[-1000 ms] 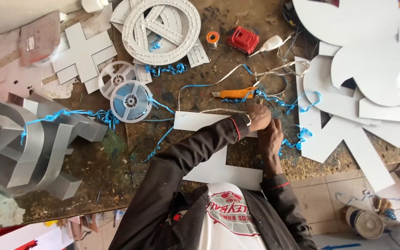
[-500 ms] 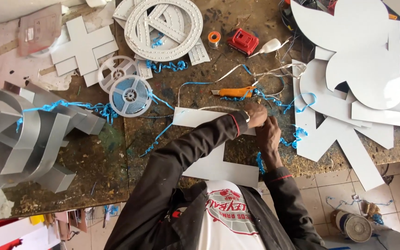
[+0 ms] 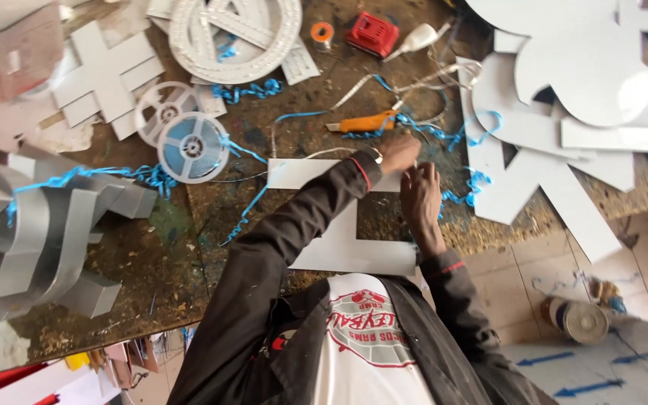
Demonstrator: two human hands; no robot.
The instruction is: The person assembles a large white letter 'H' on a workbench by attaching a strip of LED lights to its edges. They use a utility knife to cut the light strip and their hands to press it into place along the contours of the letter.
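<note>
On table, head view: white flat letter cutout (image 3: 339, 232) lies at near edge, partly under the sleeves.
Left hand (image 3: 400, 154): fist-like, fingers curled, pressed on top edge of the cutout, just beside right hand.
Right hand (image 3: 419, 199): fingers bunched together, tips pointing up toward left hand; what they pinch too small to tell.
Knife: orange utility knife (image 3: 361, 122) just above the hands, apart from them.
Strip: blue curly shavings (image 3: 451, 139) run around knife and right of hands.
Reels: blue-and-white reel (image 3: 191, 147) left of centre, empty white reel (image 3: 165, 109) touching above it.
Signs: round white ring sign (image 3: 234, 34) at top; white cross shape (image 3: 103, 75) top left; big white cutout shapes (image 3: 586, 67) stacked right; grey metal channel letters (image 3: 31, 225) far left.
Small stuff: red box (image 3: 373, 34), orange tape roll (image 3: 322, 32) top centre.
Floor: tin can (image 3: 579, 319) on tiles lower right.
Change vs earlier: hands hold same spot on the cutout, left stayed curled; camera shifted slightly, scene otherwise same.
</note>
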